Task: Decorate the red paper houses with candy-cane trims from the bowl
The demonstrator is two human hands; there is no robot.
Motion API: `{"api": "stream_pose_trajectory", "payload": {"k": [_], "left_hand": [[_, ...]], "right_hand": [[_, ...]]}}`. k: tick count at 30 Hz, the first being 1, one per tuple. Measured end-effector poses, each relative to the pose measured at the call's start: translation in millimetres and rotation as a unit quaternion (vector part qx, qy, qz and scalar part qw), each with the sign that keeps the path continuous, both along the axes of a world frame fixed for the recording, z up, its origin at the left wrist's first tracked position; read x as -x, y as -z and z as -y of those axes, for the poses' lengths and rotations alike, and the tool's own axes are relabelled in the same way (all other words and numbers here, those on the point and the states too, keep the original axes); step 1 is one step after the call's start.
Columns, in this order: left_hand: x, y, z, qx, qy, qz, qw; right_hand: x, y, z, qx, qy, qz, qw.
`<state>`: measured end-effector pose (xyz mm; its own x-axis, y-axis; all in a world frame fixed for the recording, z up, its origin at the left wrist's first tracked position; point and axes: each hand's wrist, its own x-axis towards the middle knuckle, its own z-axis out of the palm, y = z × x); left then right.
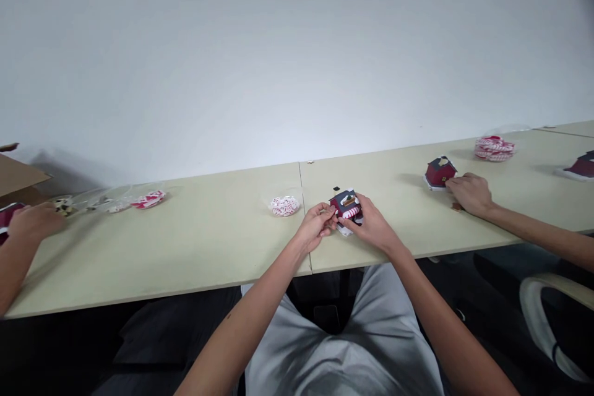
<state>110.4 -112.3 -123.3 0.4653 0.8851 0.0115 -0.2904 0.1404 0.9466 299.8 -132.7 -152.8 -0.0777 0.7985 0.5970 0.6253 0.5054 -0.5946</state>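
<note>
A small toy house (345, 200) with dark red walls, a grey roof and a white base is between my hands, just above the table's front part. A red-and-white striped piece (351, 213) lies along its near side, and a brown, green and white decoration sits on the roof. My right hand (375, 224) is closed around the house's right side. My left hand (319, 224) is pinched at its left edge; whatever is between those fingertips is too small to make out.
On the long table (223, 235), a bag of small red-and-white pieces (284, 206) lies left of my hands. A small dark piece (336, 189) is behind the house. Co-workers' hands work at both sides, the right one touching another red house (439, 172). A cardboard box (21, 174) stands far left.
</note>
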Motion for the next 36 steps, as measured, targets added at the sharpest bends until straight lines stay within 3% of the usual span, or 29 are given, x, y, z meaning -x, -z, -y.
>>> {"api": "stream_pose_trajectory", "payload": {"k": [5,8,10,12,14,18,21,25,27,29,31,34,36], "left_hand": [[-2.7,3.9,0.8,-0.043,-0.039,-0.045,0.997],[0.5,1.7,1.4,-0.168,-0.138,-0.106,0.970],[6.2,-6.0,2.7,-0.254,-0.169,-0.141,0.942],[13.1,-18.3,5.0,-0.312,-0.130,-0.162,0.927],[19.3,-31.8,8.0,-0.351,-0.044,-0.175,0.919],[22.1,-49.1,13.3,-0.379,0.083,-0.195,0.901],[17.6,-51.6,18.1,-0.385,0.089,-0.196,0.898],[30.8,-51.9,34.5,-0.434,0.027,-0.221,0.873],[58.3,-52.9,47.6,-0.450,-0.030,-0.266,0.852],[101.9,-54.9,60.7,-0.450,-0.101,-0.324,0.826],[157.1,-59.4,69.6,-0.441,-0.178,-0.384,0.792],[246.0,-70.6,68.6,-0.399,-0.277,-0.489,0.724],[299.2,-77.7,57.6,-0.363,-0.348,-0.549,0.667]], "right_hand": [[0.3,-6.7,5.2,0.012,-0.008,-0.018,1.000],[0.5,-13.8,11.6,0.028,-0.037,-0.049,0.998],[-0.1,-16.3,15.0,0.040,-0.080,-0.066,0.994],[-1.6,-16.0,16.6,0.051,-0.122,-0.066,0.989],[-3.5,-14.2,16.5,0.057,-0.155,-0.050,0.985],[-3.7,-13.0,15.8,0.067,-0.196,-0.032,0.978],[-0.6,-16.1,18.8,0.081,-0.210,-0.031,0.974],[-8.2,-20.1,23.2,0.085,-0.218,-0.043,0.971],[-26.3,-21.2,20.0,0.061,-0.202,-0.070,0.975],[-57.6,-23.0,11.4,0.010,-0.125,-0.102,0.987],[-100.4,-26.1,-1.5,-0.057,0.037,-0.122,0.990],[-173.6,-30.6,-24.9,-0.131,0.282,-0.106,0.944],[-217.7,-31.2,-41.6,-0.129,0.351,-0.044,0.926]]}}
